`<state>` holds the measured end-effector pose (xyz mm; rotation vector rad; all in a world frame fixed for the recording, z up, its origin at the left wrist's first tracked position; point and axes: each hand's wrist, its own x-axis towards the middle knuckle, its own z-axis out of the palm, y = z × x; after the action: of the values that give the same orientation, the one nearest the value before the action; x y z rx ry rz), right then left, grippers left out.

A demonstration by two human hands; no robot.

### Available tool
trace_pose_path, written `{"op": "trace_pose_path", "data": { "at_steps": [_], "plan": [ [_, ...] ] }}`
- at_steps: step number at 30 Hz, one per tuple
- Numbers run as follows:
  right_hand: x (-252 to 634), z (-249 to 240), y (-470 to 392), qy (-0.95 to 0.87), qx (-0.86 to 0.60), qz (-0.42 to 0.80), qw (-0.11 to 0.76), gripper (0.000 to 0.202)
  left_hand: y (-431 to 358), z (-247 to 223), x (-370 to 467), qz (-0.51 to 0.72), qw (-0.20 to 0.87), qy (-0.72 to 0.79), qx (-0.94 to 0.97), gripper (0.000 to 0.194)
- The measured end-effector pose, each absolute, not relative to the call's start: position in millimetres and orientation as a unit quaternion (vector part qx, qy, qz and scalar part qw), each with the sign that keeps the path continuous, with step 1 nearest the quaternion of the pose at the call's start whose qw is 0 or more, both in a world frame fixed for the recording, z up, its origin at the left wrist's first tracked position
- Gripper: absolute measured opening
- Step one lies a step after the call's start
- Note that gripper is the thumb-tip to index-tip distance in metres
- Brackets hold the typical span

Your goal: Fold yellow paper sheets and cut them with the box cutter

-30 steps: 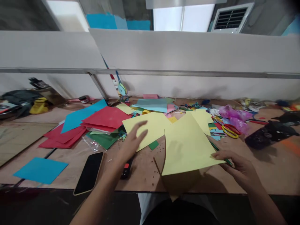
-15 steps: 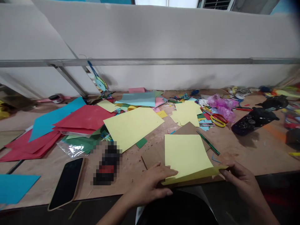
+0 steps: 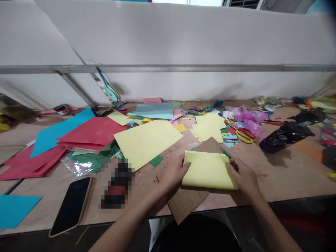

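Observation:
A pale yellow sheet of paper (image 3: 207, 173) lies bent over on itself, its rounded bend toward the table's front edge. My left hand (image 3: 174, 171) grips its left side near the far corner, thumb on top and fingers partly hidden behind it. At the far right corner, my right hand (image 3: 243, 175) pinches the layers, its thumb on the paper and its fingers curled. Beneath the sheet is a piece of brown cardboard (image 3: 187, 204), one corner jutting past the table edge. A green pen-like tool (image 3: 224, 152) shows its tip beside my right fingers; the remainder is hidden.
Larger yellow paper (image 3: 148, 141), cut yellow pieces (image 3: 210, 126) and red sheets (image 3: 90, 133) lie around. Yellow-handled scissors (image 3: 244, 136) and a dark bottle (image 3: 285, 136) are to the right. A phone (image 3: 70, 206) and a pixelated dark object (image 3: 118, 185) sit left.
The near edge of the yellow sheet has been brought up and over to the far edge. Both hands moved away from me with it, and more cardboard shows at the front.

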<state>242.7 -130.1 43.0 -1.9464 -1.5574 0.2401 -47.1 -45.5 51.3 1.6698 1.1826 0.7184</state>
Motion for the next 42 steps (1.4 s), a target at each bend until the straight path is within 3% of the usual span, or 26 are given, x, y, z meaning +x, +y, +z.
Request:
{"op": "trace_pose_path", "data": {
  "at_steps": [2,5,9,12,22,30,35,42],
  "plan": [
    [245,36,-128,-0.614,-0.728,0.045,0.301,0.025,-49,53,-47,0.264,0.364,0.5,0.74,0.035],
    [254,27,-125,-0.644,-0.706,-0.033,0.292,0.02,-76,46,-54,0.235,0.266,0.471,0.808,0.075],
    [271,16,-122,-0.652,-0.696,-0.052,0.297,0.016,-120,22,-68,0.161,0.247,0.422,0.857,0.119],
    [278,10,-122,-0.653,-0.698,0.0,0.296,0.018,-132,10,-78,0.091,0.264,0.396,0.875,0.131],
    [270,18,-137,-0.664,-0.674,0.04,0.321,0.018,-106,39,-119,0.008,0.282,0.336,0.899,0.105],
    [251,30,-139,-0.7,-0.632,0.063,0.328,0.013,-102,73,-120,0.085,0.278,0.383,0.877,0.058],
    [247,28,-137,-0.712,-0.634,0.052,0.297,0.011,-102,65,-95,0.045,0.255,0.381,0.888,0.068],
    [253,38,-137,-0.682,-0.682,0.122,0.235,0.005,-97,52,-84,-0.022,0.207,0.369,0.906,0.064]
  ]
}}
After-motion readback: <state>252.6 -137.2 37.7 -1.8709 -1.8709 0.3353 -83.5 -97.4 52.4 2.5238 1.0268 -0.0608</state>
